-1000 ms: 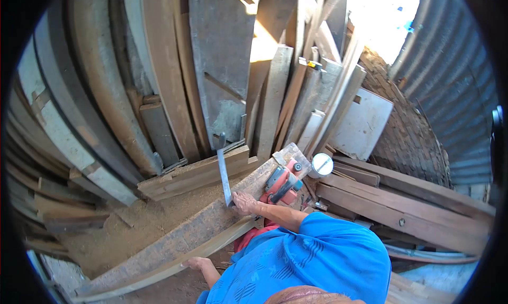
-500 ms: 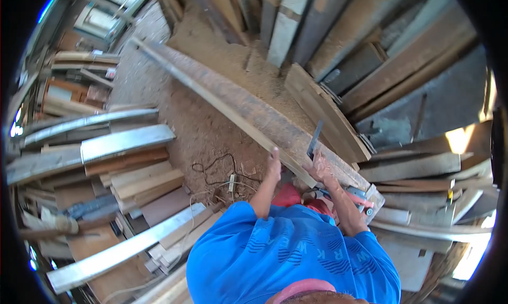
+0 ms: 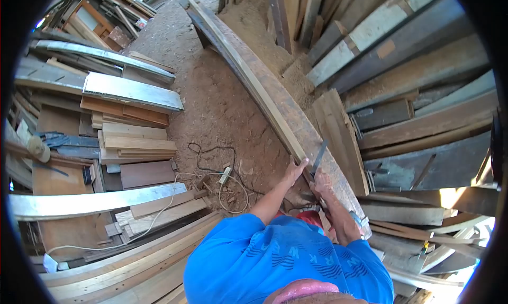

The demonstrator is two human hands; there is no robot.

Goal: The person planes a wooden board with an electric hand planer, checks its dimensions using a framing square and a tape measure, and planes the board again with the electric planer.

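My left hand is closed round the near part of a long, narrow wood strip, thumb on top. The strip runs along the left edge of a long, worn plank bench. Just right of it, my right hand grips a try square, its dark blade pointing away from me across the bench top. The strip's near end is hidden around my hands. Close to my right forearm, part of a blue-grey power tool shows on the bench's near end.
Stacked boards and a pale metal-looking plank lie on the left. A power strip and cables sit on the dusty floor. Thick timbers lean at the right, with a short board beside the bench.
My view has turned, so the bench runs more steeply away from me. The strip now sits closer along the bench's left edge. Both hands keep their holds.
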